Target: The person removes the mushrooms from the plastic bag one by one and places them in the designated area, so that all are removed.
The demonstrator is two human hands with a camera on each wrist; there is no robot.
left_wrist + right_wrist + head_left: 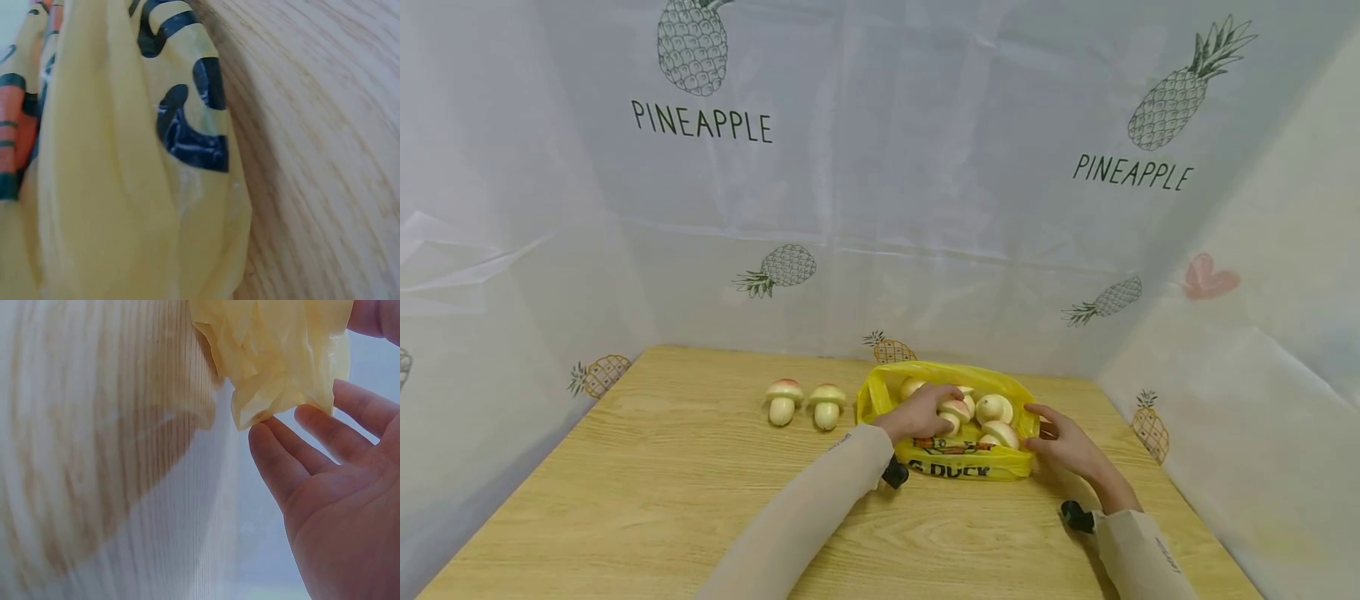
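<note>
A yellow plastic bag (1018, 467) with dark lettering lies on its side, its mouth gaping, and several glossy cream mushrooms (993, 408) show inside. My left hand (922, 411) reaches into it, thumb and fingers around a pink-tinged mushroom (953, 408). In the left wrist view only the printed bag (112, 187) and bare wood appear; that hand is hidden there. At the bag's right end is my right hand (1070, 446). The right wrist view shows this hand (350, 487) with fingers spread and nearly straight, fingertips touching the crinkled yellow plastic (281, 369).
Two mushrooms, one with a reddish cap (784, 402) and one paler (827, 406), stand side by side left of the bag. The wood-grain table (662, 467) is enclosed at the back and sides by a white pineapple-print sheet (887, 192).
</note>
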